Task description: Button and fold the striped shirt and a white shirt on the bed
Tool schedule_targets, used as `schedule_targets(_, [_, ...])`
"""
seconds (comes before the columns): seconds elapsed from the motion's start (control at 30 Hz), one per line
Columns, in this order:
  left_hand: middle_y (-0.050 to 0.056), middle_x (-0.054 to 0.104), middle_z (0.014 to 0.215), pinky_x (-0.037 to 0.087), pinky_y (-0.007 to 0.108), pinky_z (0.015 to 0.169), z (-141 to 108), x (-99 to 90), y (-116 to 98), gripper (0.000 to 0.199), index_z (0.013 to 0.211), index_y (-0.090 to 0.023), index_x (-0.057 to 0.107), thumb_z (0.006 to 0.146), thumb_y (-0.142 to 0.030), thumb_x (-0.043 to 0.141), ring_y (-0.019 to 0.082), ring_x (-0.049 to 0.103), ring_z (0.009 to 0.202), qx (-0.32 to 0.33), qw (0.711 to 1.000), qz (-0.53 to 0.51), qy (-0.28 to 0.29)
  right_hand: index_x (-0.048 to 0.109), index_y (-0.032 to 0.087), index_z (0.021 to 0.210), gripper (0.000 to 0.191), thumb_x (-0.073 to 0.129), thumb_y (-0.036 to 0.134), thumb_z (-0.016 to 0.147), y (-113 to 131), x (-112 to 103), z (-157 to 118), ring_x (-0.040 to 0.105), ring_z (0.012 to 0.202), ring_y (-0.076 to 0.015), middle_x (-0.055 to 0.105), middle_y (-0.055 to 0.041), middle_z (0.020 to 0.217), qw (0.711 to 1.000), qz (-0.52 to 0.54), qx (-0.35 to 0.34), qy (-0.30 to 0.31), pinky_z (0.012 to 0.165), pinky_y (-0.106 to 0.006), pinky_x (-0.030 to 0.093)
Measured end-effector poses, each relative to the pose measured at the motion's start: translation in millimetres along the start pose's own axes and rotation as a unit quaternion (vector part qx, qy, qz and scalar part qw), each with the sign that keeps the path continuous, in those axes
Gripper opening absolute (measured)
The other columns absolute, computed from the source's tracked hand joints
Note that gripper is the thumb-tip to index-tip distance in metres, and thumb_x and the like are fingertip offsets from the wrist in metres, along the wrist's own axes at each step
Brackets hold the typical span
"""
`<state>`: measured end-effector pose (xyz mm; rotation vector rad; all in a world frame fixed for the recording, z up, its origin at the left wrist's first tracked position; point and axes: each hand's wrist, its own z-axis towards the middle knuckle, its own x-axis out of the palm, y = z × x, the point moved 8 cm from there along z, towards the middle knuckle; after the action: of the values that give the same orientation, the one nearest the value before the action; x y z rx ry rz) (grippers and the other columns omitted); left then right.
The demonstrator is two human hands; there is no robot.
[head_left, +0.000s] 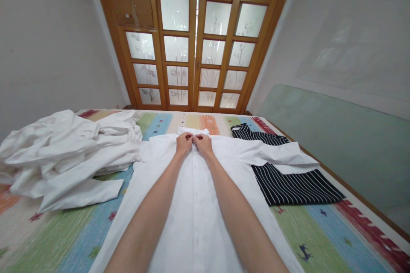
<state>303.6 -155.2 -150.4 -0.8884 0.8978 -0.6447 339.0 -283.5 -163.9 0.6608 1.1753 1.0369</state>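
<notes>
A white button-up shirt (179,226) lies spread front side up, its collar (198,131) at the far end. Just below the collar, my left hand (185,142) pinches the front placket with closed fingers. Right beside it, my right hand (203,143) is closed in a pinch on the same spot, the two hands nearly touching. Any button between the fingertips is too small to make out. One sleeve (288,157) stretches out to the right, over a folded black and white striped garment (297,185).
A rumpled heap of white clothing (64,149) lies on the left, touching the shirt. Underneath is a colourful striped cloth (323,230). A pale green board (336,136) stands along the right edge. Wooden sliding doors (195,51) with glass panes are at the back.
</notes>
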Motion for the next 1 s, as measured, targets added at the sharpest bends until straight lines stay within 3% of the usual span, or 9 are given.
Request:
schedule_targets(0.37, [0.004,0.075,0.082,0.052,0.028,0.080,-0.2,0.0,1.0,0.009,0.077,-0.015,0.071,0.075,-0.012,0.063,0.016,0.067,0.077,0.002,1.000,-0.021,0.000,0.072,0.016,0.083,0.022,0.052,0.027,0.081,-3.5,-0.7,3.7,0.065,0.079,-0.0152,0.074,-0.0047,0.084,1.000,0.012,-0.005,0.001,0.076,-0.024,0.049])
schedule_targets(0.53, [0.005,0.074,0.081,0.053,0.026,0.072,-0.1,1.4,3.9,0.011,0.081,-0.014,0.070,0.077,-0.013,0.060,0.015,0.067,0.071,-0.004,0.999,-0.036,-0.007,0.072,0.016,0.086,0.028,0.045,0.019,0.078,-9.3,3.4,6.3,0.064,0.074,-0.0139,0.074,-0.0032,0.085,0.999,0.037,0.008,0.014,0.073,-0.023,0.049])
schedule_targets(0.77, [0.005,0.074,0.076,0.051,0.027,0.077,-0.7,-0.9,1.6,0.017,0.072,-0.016,0.070,0.079,-0.030,0.063,0.017,0.068,0.073,0.005,0.999,-0.042,-0.025,0.072,0.018,0.074,0.026,0.046,0.017,0.072,-9.4,1.3,7.3,0.063,0.067,-0.0146,0.071,-0.0012,0.070,0.995,0.102,-0.006,-0.006,0.069,-0.024,0.049])
schedule_targets(1.0, [0.004,0.073,0.071,0.051,0.027,0.072,2.4,-1.1,4.2,0.008,0.070,-0.017,0.072,0.073,-0.021,0.066,0.017,0.067,0.070,0.005,0.999,-0.052,-0.010,0.073,0.019,0.071,0.025,0.048,0.015,0.071,-5.4,-0.8,4.3,0.065,0.071,-0.0161,0.072,-0.0009,0.070,0.996,0.090,-0.018,-0.012,0.073,-0.026,0.050])
